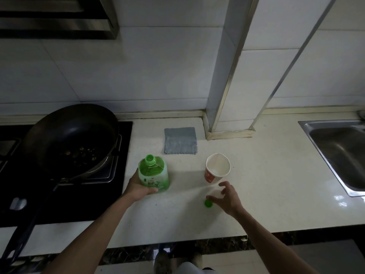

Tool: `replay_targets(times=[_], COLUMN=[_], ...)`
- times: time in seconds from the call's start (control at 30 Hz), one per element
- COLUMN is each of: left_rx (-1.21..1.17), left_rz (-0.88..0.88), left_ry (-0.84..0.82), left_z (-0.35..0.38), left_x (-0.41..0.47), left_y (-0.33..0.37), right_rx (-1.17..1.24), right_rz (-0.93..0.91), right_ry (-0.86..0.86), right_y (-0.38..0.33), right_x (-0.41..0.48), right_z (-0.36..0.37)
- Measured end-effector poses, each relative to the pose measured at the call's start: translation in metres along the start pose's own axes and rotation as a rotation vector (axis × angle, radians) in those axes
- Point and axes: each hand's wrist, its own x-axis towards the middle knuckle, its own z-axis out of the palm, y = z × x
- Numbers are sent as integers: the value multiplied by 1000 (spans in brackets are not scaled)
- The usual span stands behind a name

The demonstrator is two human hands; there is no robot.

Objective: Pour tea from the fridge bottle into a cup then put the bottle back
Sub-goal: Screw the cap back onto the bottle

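Note:
A green tea bottle (153,174) stands upright on the white counter (266,175), its neck uncapped. My left hand (138,187) grips its lower body from the left. To the right stands a paper cup (217,168), white inside with a red band, looking empty. The green cap (208,203) lies on the counter in front of the cup. My right hand (227,196) hovers just right of the cap, fingers loosely spread, thumb tip close to the cap; it holds nothing.
A dark frying pan (73,137) sits on the black stove (122,184) at left, its handle reaching toward me. A grey cloth (180,140) lies behind the bottle. A steel sink (339,153) is at right. A tiled column (231,76) rises behind the cup.

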Motion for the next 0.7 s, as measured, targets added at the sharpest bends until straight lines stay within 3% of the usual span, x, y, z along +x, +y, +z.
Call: replay_targets(times=[0.17, 0.6, 0.7], left_rx=[1, -28, -37], left_rz=[4, 33, 39], left_ry=[-11, -14, -11], left_z=[0, 1, 1], left_x=[1, 3, 5], left_y=[-2, -3, -6], right_rx=[-160, -389, -335], right_rz=[-83, -39, -72], right_ry=[-54, -63, -76], right_y=[-5, -21, -32], right_x=[-11, -16, -16], right_z=[17, 31, 30])
